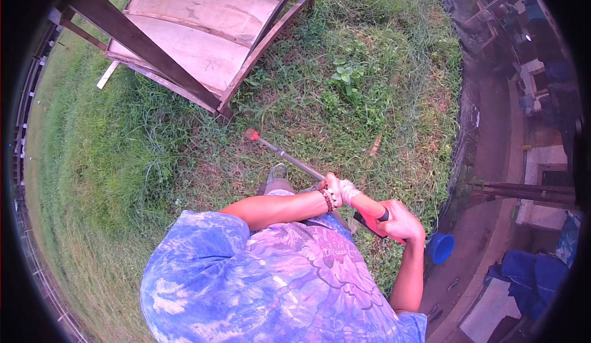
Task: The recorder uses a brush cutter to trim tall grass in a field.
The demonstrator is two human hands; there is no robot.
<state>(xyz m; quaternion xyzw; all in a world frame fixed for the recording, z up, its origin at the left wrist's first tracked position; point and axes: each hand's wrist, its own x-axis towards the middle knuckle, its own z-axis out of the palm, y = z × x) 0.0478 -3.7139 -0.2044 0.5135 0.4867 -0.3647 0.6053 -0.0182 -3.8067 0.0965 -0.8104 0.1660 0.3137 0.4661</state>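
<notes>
A string trimmer [300, 164] slants across the view in front of me, its red head [252, 134] low over the grass at the far end. My left hand [334, 189] grips the shaft next to a white wrapping [348, 192]; beaded bracelets [328, 199] circle that wrist. Further back, my right hand [401, 222] is closed around the rear handle, which has red and black parts. The fingers partly hide the grip, and the trigger cannot be made out. Short grass and weeds [318, 135] lie around the head. The cutting line is too small to see.
A wooden structure with pale panels [194, 33] stands ahead, its near corner post [224, 112] close to the trimmer head. Leafy weeds [345, 75] grow to the right. Dark sheeting [455, 158] edges a path [491, 112]. A blue basin [441, 248] sits beside my right arm.
</notes>
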